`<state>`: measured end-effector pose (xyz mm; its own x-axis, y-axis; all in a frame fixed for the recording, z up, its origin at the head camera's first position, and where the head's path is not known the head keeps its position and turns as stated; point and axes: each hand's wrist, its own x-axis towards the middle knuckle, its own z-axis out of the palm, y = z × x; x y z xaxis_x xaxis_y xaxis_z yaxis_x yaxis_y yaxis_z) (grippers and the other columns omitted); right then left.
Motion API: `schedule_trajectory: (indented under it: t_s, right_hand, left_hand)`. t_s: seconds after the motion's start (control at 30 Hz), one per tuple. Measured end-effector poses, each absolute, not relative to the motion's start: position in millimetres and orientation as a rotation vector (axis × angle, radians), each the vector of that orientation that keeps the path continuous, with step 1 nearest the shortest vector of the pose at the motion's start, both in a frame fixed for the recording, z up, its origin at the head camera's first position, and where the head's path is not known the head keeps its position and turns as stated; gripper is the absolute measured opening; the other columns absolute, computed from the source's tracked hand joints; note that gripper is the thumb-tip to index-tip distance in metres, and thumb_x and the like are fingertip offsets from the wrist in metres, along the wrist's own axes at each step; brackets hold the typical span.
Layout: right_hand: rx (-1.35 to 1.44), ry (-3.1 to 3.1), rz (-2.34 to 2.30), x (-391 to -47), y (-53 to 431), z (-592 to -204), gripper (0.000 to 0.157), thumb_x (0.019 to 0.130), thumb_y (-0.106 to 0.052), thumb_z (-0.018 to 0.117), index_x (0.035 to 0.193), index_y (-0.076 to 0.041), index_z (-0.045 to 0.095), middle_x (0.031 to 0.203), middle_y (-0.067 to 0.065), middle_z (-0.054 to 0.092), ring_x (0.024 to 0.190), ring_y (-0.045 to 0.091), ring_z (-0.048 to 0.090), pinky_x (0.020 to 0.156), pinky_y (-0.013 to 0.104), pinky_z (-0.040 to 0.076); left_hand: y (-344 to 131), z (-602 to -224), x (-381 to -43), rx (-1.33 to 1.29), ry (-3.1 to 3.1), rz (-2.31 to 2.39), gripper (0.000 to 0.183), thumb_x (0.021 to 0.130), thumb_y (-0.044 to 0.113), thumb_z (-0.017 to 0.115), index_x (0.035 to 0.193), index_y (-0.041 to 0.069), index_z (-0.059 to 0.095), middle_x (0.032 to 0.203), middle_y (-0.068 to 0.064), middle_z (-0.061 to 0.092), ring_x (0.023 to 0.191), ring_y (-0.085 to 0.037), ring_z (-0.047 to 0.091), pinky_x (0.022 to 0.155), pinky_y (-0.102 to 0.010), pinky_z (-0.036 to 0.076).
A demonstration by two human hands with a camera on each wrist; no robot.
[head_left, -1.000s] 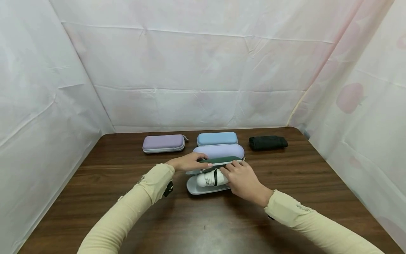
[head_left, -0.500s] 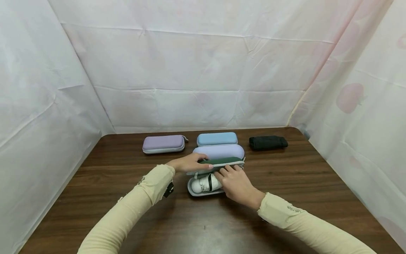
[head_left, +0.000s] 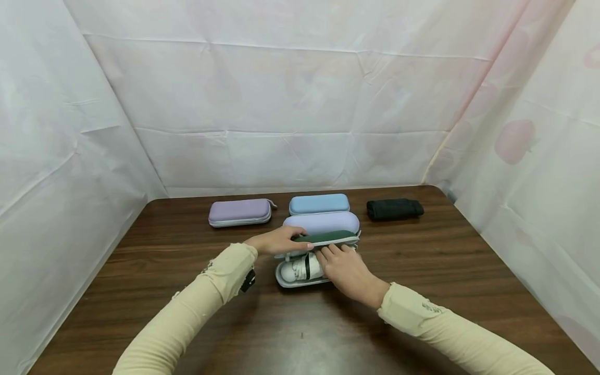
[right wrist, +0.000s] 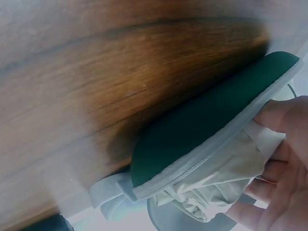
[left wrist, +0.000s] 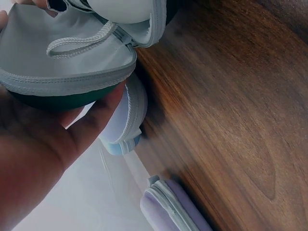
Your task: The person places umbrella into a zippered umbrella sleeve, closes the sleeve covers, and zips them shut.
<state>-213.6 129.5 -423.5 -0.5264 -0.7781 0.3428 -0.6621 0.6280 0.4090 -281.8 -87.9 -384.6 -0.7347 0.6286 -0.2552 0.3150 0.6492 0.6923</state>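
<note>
A dark green zip case (head_left: 330, 237) with grey lining lies unzipped at the middle of the table. Inside its lower half is a white folded umbrella (head_left: 305, 266) with a black strap and a rounded white end. My left hand (head_left: 276, 240) holds up the lid, thumb in front and fingers behind. In the left wrist view a grey cord loop (left wrist: 79, 43) hangs against the lining. My right hand (head_left: 347, 271) grips the umbrella's right part, fingers curled on its creased fabric (right wrist: 224, 175) and thumb at the case's zip rim. That hand hides the umbrella's right end.
Right behind the green case lies a lavender case (head_left: 323, 222), with a light blue case (head_left: 319, 203) beyond it. A purple zip case (head_left: 240, 211) sits back left. At back right is a black rolled bundle (head_left: 395, 209). White curtains (head_left: 281, 104) surround the table.
The umbrella has shifted left and sits lower in the case. My right hand has moved left and down with it. My left hand keeps its place on the lid.
</note>
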Motion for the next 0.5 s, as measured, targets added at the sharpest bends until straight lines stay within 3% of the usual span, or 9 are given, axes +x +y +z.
schedule_trajectory:
  t_s: [0.13, 0.27, 0.37, 0.5]
  right_hand:
    - [1.113, -2.353, -0.329, -213, 128, -427, 0.032, 0.085, -0.016, 0.072, 0.114, -0.004, 0.064, 0.095, 0.006, 0.062, 0.08, 0.02, 0.054, 0.058, 0.03, 0.042]
    - [1.099, -2.356, -0.277, -212, 127, -430, 0.04, 0.084, -0.029, 0.074, 0.113, -0.003, 0.063, 0.095, 0.006, 0.062, 0.081, 0.02, 0.054, 0.061, 0.03, 0.043]
    - [1.12, -2.332, -0.245, -214, 129, -431, 0.05, 0.082, -0.04, 0.074, 0.114, -0.003, 0.063, 0.096, 0.006, 0.062, 0.084, 0.02, 0.056, 0.067, 0.031, 0.047]
    - [1.203, -2.305, -0.247, -216, 138, -431, 0.056, 0.087, -0.043, 0.067, 0.124, -0.001, 0.06, 0.106, 0.008, 0.061, 0.094, 0.021, 0.058, 0.078, 0.032, 0.05]
  left_hand:
    - [-89, -387, -283, 0.745, 2.395, 0.879, 0.063, 0.093, 0.05, 0.054, 0.14, 0.007, 0.045, 0.138, -0.008, 0.047, 0.125, -0.02, 0.045, 0.099, -0.039, 0.039]
    - [-89, -387, -284, 0.762, 2.408, 0.881, 0.063, 0.093, 0.05, 0.054, 0.139, 0.008, 0.046, 0.137, -0.007, 0.049, 0.123, -0.019, 0.047, 0.098, -0.038, 0.04]
    - [-90, -387, -283, 0.768, 2.409, 0.88, 0.062, 0.094, 0.05, 0.053, 0.139, 0.009, 0.046, 0.137, -0.007, 0.048, 0.124, -0.019, 0.046, 0.098, -0.038, 0.04]
    - [-92, -387, -282, 0.774, 2.396, 0.875, 0.063, 0.094, 0.051, 0.052, 0.14, 0.008, 0.045, 0.138, -0.007, 0.047, 0.124, -0.02, 0.046, 0.098, -0.04, 0.04]
